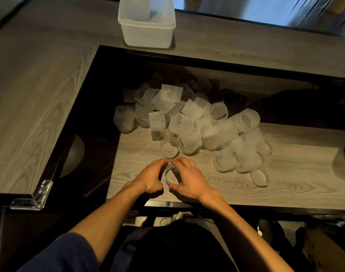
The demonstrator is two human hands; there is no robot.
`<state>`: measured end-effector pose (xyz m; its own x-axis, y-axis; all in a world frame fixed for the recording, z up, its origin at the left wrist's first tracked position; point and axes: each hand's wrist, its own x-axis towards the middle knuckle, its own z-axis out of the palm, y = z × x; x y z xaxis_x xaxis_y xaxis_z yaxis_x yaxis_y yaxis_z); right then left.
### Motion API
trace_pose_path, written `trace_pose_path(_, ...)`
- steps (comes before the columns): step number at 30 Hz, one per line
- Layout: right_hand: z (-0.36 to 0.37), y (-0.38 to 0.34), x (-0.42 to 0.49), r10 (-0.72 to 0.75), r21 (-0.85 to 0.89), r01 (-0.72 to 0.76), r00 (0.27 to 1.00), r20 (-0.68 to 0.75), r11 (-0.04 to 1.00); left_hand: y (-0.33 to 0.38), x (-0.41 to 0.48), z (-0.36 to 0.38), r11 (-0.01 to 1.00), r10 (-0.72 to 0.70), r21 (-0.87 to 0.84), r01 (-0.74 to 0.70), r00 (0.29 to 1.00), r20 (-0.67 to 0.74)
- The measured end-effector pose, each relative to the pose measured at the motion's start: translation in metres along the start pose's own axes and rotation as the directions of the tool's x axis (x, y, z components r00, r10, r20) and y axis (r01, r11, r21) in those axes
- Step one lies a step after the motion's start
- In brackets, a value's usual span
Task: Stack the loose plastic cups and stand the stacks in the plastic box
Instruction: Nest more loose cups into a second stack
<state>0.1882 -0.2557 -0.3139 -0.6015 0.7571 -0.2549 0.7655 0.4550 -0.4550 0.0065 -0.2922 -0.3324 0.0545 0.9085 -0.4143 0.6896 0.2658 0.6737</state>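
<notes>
Dim, warm light, brightest at the blue-white window (246,8) far right and on the pale plastic box (147,22), leaves the heaped cups (187,122) faintly glinting, the table's black border (89,124) without detail, soft shadow beneath the left hand (148,179) and right hand (189,181), fine detail smeared, and straight edges bowing toward the corners.

Navy short sleeve (69,250) on left arm, bare forearms (112,209), bare left hand (150,178) and right hand (189,180), possibly black garment (167,250) below

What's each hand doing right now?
Left hand: grips the ribbed plastic cup.
Right hand: grips the same cup.
</notes>
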Motion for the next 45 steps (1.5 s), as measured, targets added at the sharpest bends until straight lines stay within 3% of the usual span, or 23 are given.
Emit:
trace_pose_path(5, 0.001, 0.008, -0.002, 0.110, 0.000, -0.110, 0.993, 0.049, 0.994, 0.006, 0.013, -0.016, 0.987, -0.024, 0.151, 0.049, 0.986, -0.164)
trace_pose_path(11, 0.002, 0.012, -0.009, 0.140, 0.070, -0.143, 0.989, 0.038, 0.987, 0.006, 0.031, -0.021, 0.945, -0.103, 0.296, 0.143, 0.984, -0.147)
trace_pose_path(16, 0.005, 0.019, -0.014, 0.194, 0.160, -0.191, 0.981, -0.005, 0.969, -0.007, 0.023, -0.020, 0.981, -0.061, 0.161, 0.106, 0.964, -0.260)
trace_pose_path(22, 0.010, 0.022, -0.011, 0.240, 0.295, -0.223, 0.970, -0.025, 0.929, 0.004, 0.000, -0.019, 0.975, 0.000, -0.202, -0.097, 0.902, -0.432)
trace_pose_path(26, 0.014, 0.018, -0.010, 0.228, 0.408, -0.168, 0.968, -0.104, 0.898, 0.016, -0.009, -0.017, 0.948, 0.088, -0.262, -0.179, 0.942, -0.325)
trace_pose_path(29, 0.017, 0.014, -0.010, 0.209, 0.474, -0.110, 0.964, -0.162, 0.874, 0.021, -0.010, -0.010, 0.968, 0.189, -0.118, -0.221, 0.953, -0.236)
trace_pose_path(33, 0.020, 0.017, -0.015, 0.259, 0.542, -0.143, 0.955, -0.143, 0.828, 0.028, -0.012, -0.006, 0.958, 0.286, 0.040, -0.284, 0.937, -0.199)
trace_pose_path(38, 0.022, 0.022, -0.019, 0.291, 0.594, -0.168, 0.950, -0.116, 0.787, 0.028, -0.011, -0.010, 0.940, 0.335, 0.122, -0.317, 0.926, -0.175)
trace_pose_path(45, 0.021, 0.022, -0.015, 0.280, 0.565, -0.156, 0.950, -0.138, 0.810, 0.032, -0.004, -0.008, 0.950, 0.309, 0.091, -0.299, 0.943, -0.128)
